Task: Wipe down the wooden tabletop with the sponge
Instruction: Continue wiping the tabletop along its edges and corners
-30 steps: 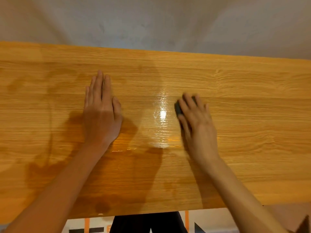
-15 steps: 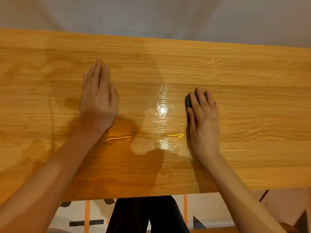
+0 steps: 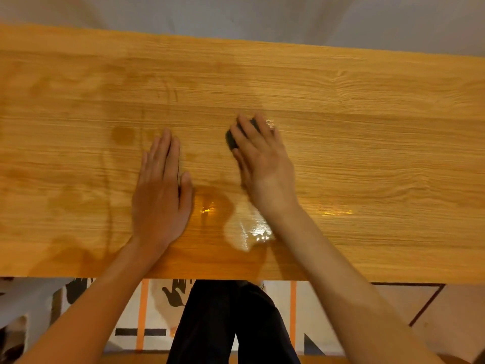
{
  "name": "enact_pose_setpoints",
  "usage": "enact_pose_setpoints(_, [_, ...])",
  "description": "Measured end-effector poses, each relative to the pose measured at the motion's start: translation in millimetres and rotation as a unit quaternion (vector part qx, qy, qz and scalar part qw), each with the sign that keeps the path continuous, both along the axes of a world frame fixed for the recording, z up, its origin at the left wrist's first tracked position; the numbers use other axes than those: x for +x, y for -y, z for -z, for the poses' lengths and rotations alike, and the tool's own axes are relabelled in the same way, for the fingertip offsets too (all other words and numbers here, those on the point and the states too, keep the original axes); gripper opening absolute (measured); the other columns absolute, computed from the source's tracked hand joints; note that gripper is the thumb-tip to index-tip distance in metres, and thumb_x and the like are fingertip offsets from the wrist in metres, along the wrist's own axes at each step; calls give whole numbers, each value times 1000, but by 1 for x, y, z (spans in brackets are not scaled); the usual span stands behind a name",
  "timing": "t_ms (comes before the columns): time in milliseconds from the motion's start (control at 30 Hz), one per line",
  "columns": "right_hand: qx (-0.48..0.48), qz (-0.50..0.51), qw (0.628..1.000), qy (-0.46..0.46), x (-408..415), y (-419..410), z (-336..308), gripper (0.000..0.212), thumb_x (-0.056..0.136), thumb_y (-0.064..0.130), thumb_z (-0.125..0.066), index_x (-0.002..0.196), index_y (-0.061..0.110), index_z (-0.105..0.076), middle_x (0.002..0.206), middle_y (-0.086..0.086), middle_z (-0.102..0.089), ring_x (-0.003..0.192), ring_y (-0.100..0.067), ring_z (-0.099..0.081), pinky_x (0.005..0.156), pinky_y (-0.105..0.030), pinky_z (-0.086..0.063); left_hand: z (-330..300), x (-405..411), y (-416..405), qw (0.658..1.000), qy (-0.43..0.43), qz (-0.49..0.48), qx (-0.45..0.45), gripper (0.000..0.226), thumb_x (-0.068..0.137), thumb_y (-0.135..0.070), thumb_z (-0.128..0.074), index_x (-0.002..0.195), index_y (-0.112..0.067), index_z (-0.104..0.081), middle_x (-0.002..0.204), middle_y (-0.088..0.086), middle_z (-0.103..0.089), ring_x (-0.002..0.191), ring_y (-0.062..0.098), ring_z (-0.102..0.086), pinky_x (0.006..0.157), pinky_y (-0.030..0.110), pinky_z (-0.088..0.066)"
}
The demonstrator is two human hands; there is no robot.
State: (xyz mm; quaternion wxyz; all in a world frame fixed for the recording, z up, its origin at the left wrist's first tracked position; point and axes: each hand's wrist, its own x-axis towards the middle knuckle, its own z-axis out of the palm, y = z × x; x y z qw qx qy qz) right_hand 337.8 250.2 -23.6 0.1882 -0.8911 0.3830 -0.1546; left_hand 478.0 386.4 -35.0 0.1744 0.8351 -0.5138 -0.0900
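Sponge (image 3: 232, 139) mostly hidden, axis unclear, under flat right hand (image 3: 265, 164) on tabletop (image 3: 367, 132); left hand (image 3: 161, 195) flat, empty.

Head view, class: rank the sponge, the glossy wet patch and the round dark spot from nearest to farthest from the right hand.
1. Sponge: under the right hand's fingers, touching.
2. Glossy wet patch: beside the wrist, toward the near edge.
3. Round dark spot: far left, beyond the left hand.

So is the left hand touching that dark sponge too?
Apart. The head view shows the left hand flat on bare tabletop, with wood visible between it and the sponge under the right hand.
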Motion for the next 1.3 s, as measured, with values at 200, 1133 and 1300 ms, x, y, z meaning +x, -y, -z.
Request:
enact_pose_setpoints(200, [63,260,964,9,-124,31,-11,39,100,12,-43,138,12,-51,152,-7,-40,145,-31,-23,117,-57,-17,2,-1,-3,999,11,10,-29,57,106,-24,-33,158,-1,-25,168,13,-20,157,23,-14,128,36,-7])
enact_pose_setpoints(1133, [44,-29,998,23,-80,-51,-6,33,98,17,-54,130,12,-60,141,-2,-53,141,-23,-36,120,-41,-20,0,1,-3,1000,3,2,-17,56,109,-29,-32,160,-7,-23,169,7,-17,157,17,-10,125,20,3])
enact_pose_setpoints(1300, [74,226,970,41,-135,-42,-15,33,100,12,-50,133,11,-57,144,-4,-50,144,-24,-29,121,-48,-14,1,0,-2,1000,9,-3,-16,58,108,-30,-30,160,-5,-23,169,7,-17,157,17,-10,125,20,4])
